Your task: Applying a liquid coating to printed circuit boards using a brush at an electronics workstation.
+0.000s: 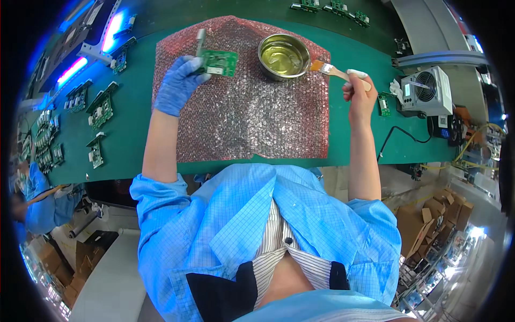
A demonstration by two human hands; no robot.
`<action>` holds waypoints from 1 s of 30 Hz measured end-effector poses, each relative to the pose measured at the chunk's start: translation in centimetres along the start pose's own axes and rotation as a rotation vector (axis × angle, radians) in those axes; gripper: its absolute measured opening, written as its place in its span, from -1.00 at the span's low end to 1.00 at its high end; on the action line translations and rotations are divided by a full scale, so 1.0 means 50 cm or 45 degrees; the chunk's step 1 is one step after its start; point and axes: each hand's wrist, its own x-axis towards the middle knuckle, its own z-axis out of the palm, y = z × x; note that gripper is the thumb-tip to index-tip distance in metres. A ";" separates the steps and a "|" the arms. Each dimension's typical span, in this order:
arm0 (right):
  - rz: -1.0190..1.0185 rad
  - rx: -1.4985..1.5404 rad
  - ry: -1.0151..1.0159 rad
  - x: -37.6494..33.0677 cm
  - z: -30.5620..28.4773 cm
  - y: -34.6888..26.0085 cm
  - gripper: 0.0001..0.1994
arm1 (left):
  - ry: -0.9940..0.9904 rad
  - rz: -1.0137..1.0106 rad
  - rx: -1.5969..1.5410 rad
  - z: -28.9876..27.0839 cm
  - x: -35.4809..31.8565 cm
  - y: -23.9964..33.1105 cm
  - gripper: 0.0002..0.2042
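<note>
In a blue glove, my left hand [182, 81] grips a green circuit board [221, 62] by its left edge, holding it above the bubble wrap [214, 129]. A pale upright part sticks up from the board near my fingers. The fingers of my right hand [361, 88], with white covers on some tips, close round the wooden handle of a flat brush [338, 72]. Its orange bristles are at the right rim of a round metal bowl [306, 68]. Clear yellowish liquid [281, 58] stands in the bowl, which rests on the far part of the bubble wrap.
Several circuit boards [100, 110] lie along the left of the green table [365, 43], near purple-lit lamps [72, 70]. More boards [338, 8] sit at the far edge. At right are a small board [384, 105], a white fan unit [427, 91] and a black cable [399, 129]. Another person's blue sleeve [40, 198] shows at far left.
</note>
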 end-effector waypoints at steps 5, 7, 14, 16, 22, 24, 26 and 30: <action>-0.132 -0.076 -0.236 -0.040 0.013 -0.041 -0.84 | -0.246 -0.035 0.201 0.069 0.007 -0.029 -0.68; -0.156 -0.132 -0.434 -0.054 0.023 -0.054 -0.81 | -0.280 -0.099 0.204 0.092 0.010 -0.043 -0.62; -0.187 -0.193 -0.860 -0.061 0.062 -0.072 -0.77 | -0.427 -0.223 0.476 0.138 -0.010 -0.041 -0.50; -0.210 -0.228 -0.908 -0.059 0.073 -0.070 -0.77 | -0.465 -0.194 0.522 0.146 -0.019 -0.038 -0.51; -0.161 -0.315 -0.836 -0.063 0.089 -0.059 -0.74 | -0.442 -0.135 0.663 0.150 -0.022 -0.032 -0.57; -0.121 -0.238 -0.783 -0.071 0.087 -0.054 -0.73 | -0.384 -0.095 0.635 0.146 -0.018 -0.036 -0.58; -0.063 -0.274 -0.751 -0.087 0.079 -0.048 -0.73 | -0.313 -0.030 0.546 0.141 -0.015 -0.042 -0.59; 0.053 -0.353 -0.763 -0.111 0.067 -0.047 -0.74 | -0.264 -0.016 0.532 0.131 -0.012 -0.046 -0.60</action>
